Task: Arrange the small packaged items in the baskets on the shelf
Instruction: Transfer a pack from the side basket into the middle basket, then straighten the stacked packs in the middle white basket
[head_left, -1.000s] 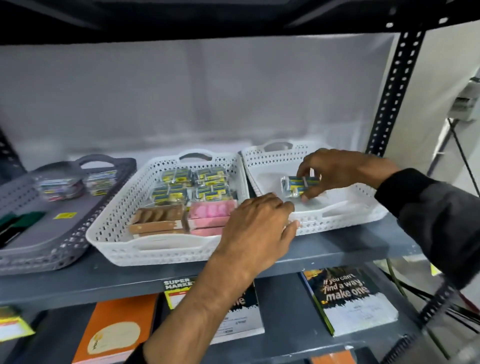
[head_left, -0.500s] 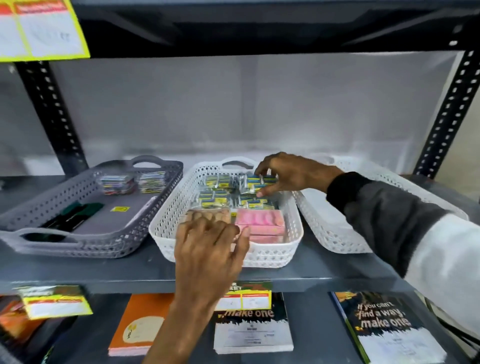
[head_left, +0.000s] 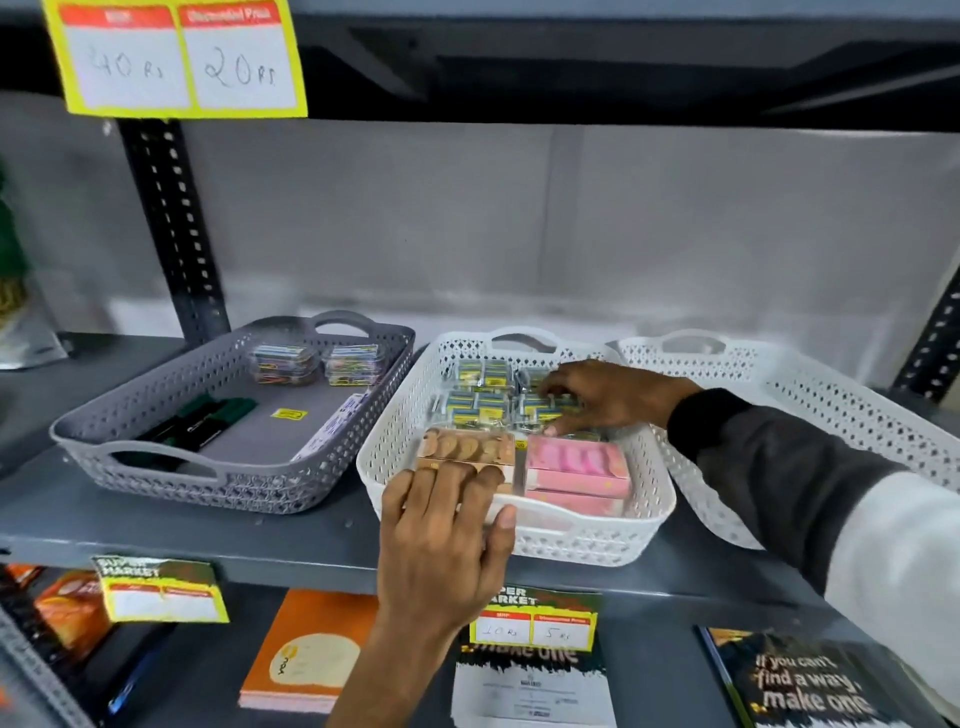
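Yellow tag (head_left: 176, 57) "20 Rs", maybe "40 Rs"

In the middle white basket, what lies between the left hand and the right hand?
In the head view, brown packs and pink packs lie between the left hand and the right hand.

Three baskets (head_left: 519, 540) sit side by side on the shelf (head_left: 156, 540) (packets (head_left: 478, 400) in the middle one)

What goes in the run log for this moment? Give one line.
left hand grips front rim of middle white basket | right hand on small yellow-blue packets inside | right white basket looks empty
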